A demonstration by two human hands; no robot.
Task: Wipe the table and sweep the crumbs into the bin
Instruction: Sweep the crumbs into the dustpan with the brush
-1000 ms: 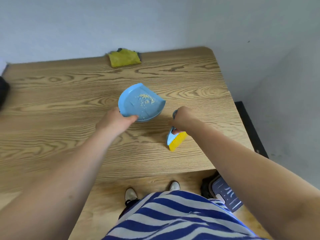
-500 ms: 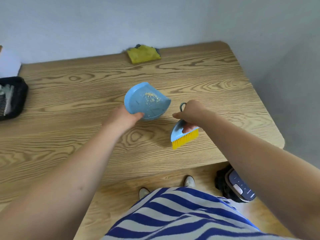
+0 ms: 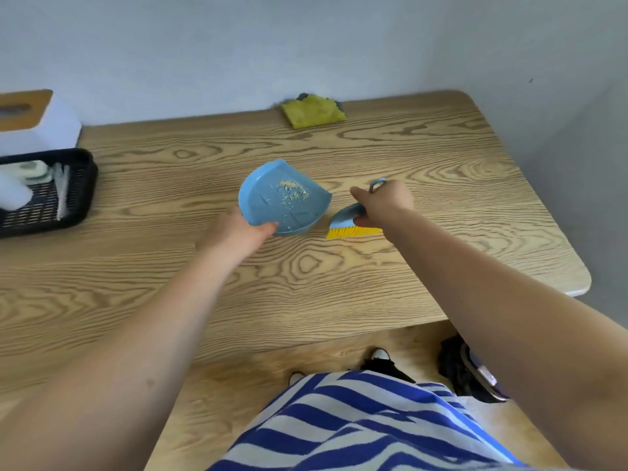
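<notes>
A blue dustpan [image 3: 272, 203] sits in the middle of the wooden table [image 3: 424, 185], with pale crumbs [image 3: 292, 193] lying inside it. My left hand [image 3: 238, 229] grips the dustpan by its near edge. Just to its right, my right hand [image 3: 385, 200] holds a small blue brush [image 3: 348, 215] whose yellow bristles [image 3: 351, 231] touch the tabletop. A yellow cloth [image 3: 312, 112] lies folded at the table's far edge by the wall. The bin [image 3: 475, 372] stands on the floor under the table's near right corner, partly hidden by my right arm.
A black mesh tray [image 3: 73, 195] holding white items stands at the table's left end, with a white box [image 3: 40, 127] behind it. A grey wall runs along the far and right sides. My feet and striped shirt show below the table's near edge.
The view has swung left, bringing the black tray and white box into sight. My right hand has turned the brush so its bristles lie flat beside the dustpan. The left hand keeps its grip.
</notes>
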